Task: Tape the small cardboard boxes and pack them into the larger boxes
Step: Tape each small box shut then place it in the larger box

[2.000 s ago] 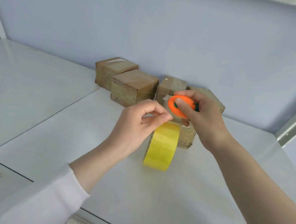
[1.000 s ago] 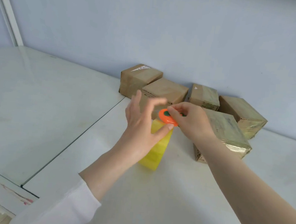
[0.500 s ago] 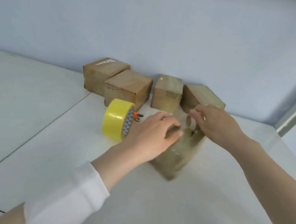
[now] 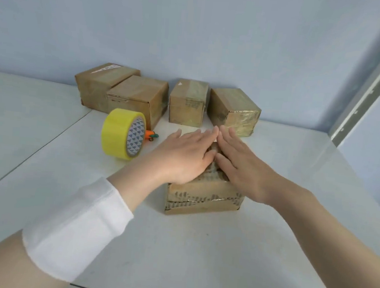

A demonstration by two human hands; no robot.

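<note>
A small cardboard box (image 4: 204,199) with tape across its front sits on the white table (image 4: 196,260) in the middle. My left hand (image 4: 184,153) and my right hand (image 4: 238,161) lie flat side by side on its top, fingers straight and pointing away, pressing down. Most of the box top is hidden under them. A yellow tape roll (image 4: 122,134) stands on edge to the left of the box. Just behind the roll lies an orange cutter (image 4: 151,135), mostly hidden.
Several small taped cardboard boxes line the blue wall: one at far left (image 4: 97,84), one beside it (image 4: 140,96), one in the middle (image 4: 187,101), one at right (image 4: 234,108). A metal rail (image 4: 371,84) runs up the right side.
I put down the tape roll and the orange cutter at the left. Both hands went to the near box, which now sits squarely in front of me, and now lie flat on its top.
</note>
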